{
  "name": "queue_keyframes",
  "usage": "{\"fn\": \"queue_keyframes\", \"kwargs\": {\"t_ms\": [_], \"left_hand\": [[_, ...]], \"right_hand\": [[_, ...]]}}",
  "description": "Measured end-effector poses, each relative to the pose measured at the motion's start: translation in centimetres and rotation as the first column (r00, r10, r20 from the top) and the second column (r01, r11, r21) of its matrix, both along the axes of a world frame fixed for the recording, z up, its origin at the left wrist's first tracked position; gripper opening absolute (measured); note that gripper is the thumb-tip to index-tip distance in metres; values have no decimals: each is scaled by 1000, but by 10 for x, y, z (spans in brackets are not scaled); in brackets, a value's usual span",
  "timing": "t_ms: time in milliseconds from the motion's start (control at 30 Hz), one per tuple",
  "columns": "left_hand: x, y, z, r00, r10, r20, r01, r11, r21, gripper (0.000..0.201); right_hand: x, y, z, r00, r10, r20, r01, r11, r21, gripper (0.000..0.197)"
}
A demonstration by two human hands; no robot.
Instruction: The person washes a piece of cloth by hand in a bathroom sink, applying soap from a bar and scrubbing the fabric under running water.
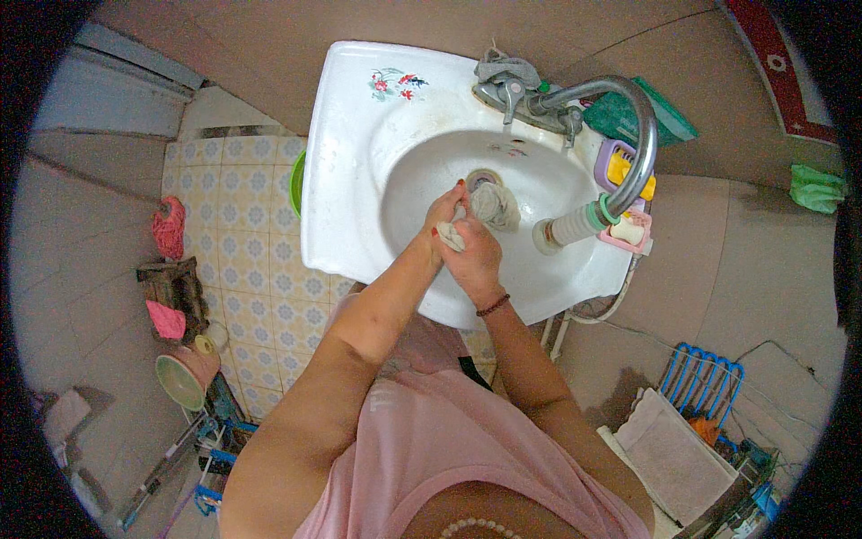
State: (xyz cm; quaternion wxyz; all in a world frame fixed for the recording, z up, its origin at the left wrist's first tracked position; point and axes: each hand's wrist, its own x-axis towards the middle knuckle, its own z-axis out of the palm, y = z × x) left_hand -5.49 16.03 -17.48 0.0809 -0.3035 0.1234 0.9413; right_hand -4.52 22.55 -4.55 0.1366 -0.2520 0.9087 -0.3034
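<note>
Both hands meet over the white sink [422,171], gripping a wet-looking, whitish cloth [496,208]. My left hand [444,208] is closed at the cloth's left side, its fingertips near the drain. My right hand [474,260], with a dark beaded bracelet at the wrist, is wrapped round the bunched cloth, and a small fold of it sticks out by the thumb. The larger lump of cloth hangs just beyond the hands, beside the drain [483,178]. How the fingers overlap between the hands is partly hidden.
A curved metal faucet [651,117] arches over the sink's right side, its spout sleeve [575,226] reaching into the basin. Soap dishes [627,229] sit on the right rim. A stool [171,287] and bucket [190,373] stand left; a blue rack [705,382] is at right.
</note>
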Motion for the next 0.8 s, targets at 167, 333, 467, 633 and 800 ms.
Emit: {"fn": "queue_keyframes", "kwargs": {"t_ms": [167,333,467,633,800], "left_hand": [[-4,12,40,960,9,278,-26,998,57,35],[12,-7,15,988,144,-63,-120,951,284,39],[4,3,1,925,209,-317,-100,939,328,40],[-3,15,55,949,109,297,-139,987,82,47],[8,-1,-22,996,45,73,-48,998,44,49]], "right_hand": [[-60,3,-48,941,-322,104,293,930,224,34],[-17,-21,-27,979,-190,-77,187,981,-45,33],[2,-12,-34,980,-76,-184,33,973,-228,34],[-65,4,-50,963,-269,10,259,934,245,31],[-1,-13,-15,997,-77,-15,78,987,141,29]]}}
